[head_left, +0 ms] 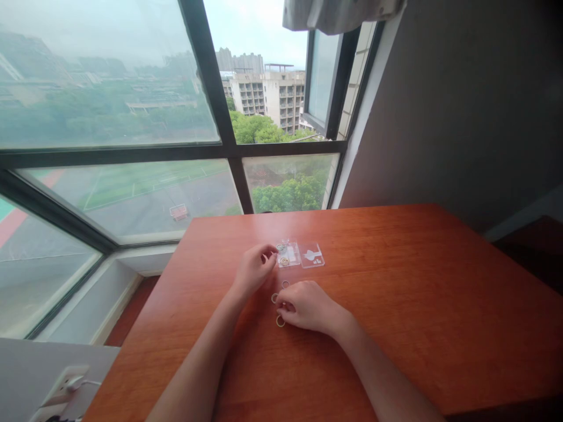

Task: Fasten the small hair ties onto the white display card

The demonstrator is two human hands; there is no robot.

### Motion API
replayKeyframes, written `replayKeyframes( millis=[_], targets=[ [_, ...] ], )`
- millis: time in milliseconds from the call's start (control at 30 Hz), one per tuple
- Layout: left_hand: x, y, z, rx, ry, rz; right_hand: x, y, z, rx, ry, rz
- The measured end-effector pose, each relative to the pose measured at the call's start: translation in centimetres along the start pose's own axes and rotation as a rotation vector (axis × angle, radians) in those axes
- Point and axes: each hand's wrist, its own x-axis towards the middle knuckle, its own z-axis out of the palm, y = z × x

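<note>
A small clear plastic box (292, 255) lies open on the table, with several thin rings (284, 261) in its compartments. Its clear lid (312, 256), marked with a white print, lies flat on the right side. At the box's left edge is my left hand (255, 268), thumb and fingertips curled together on that edge. Nearer to me, my right hand (310, 306) is closed low over the tabletop, and whatever its fingertips hold is hidden. Around those fingertips lie a pale ring (285, 284), a second ring (273, 298) and a gold-coloured ring (280, 321).
The reddish-brown wooden table (422, 281) spreads widely to the right. Dark-framed windows (231, 146) rise behind and to the left of it. A plug sits in a wall socket (65, 384) at the lower left, beside the table's edge.
</note>
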Motion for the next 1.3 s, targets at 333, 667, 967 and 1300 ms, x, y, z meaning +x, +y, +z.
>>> replayKeyframes(
  millis=[333,667,967,1300],
  targets=[
    [-0.1,0.3,0.0,-0.019,-0.011,-0.002,-0.1,-0.2,-0.5,0.017,-0.041,-0.042],
    [-0.2,0.5,0.2,-0.027,-0.025,0.003,0.0,-0.3,0.0,-0.081,-0.043,-0.005],
    [-0.3,0.7,0.6,-0.031,-0.045,0.032,0.1,1.9,-1.3,-0.035,0.204,0.242],
    [-1.0,3.4,1.1,-0.253,-0.282,0.051,-0.1,3.3,-1.4,-0.013,0.512,0.375]
  ],
)
